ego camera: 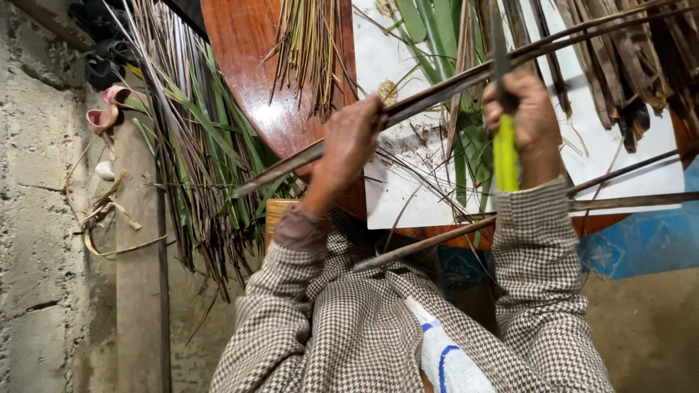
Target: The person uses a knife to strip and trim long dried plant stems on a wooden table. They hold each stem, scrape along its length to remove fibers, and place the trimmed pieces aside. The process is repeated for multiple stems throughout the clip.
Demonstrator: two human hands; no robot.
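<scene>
The left hand (349, 142) is closed around a long, dark palm-leaf stalk (437, 91) that runs slantwise from below and outside that hand, up through its grip, and on past the right hand toward the far side. The right hand (528, 124) is clenched in a fist around a knife with a yellow-green handle (504, 153), the handle pointing back toward the wrist and the dark blade (499, 44) rising beyond the knuckles, lying across or just against the stalk; whether the edge actually bites into it cannot be told. The stalk looks light, thin and stiff along its length, yet likely springy, so it should bend rather than snap if held only at one end. Its surface appears smooth and fibrous, perhaps a little slippery, and the long edges may be sharp. The soundest hold seems to be where the left hand already has it, close to the blade, which keeps the worked stretch from whipping. Beneath both hands lies a white board (408, 189) on a reddish wooden surface (247, 65); beyond the right hand are green leaf strips (437, 29), and outside the left hand hangs a bundle of dry strips (196, 153).
</scene>
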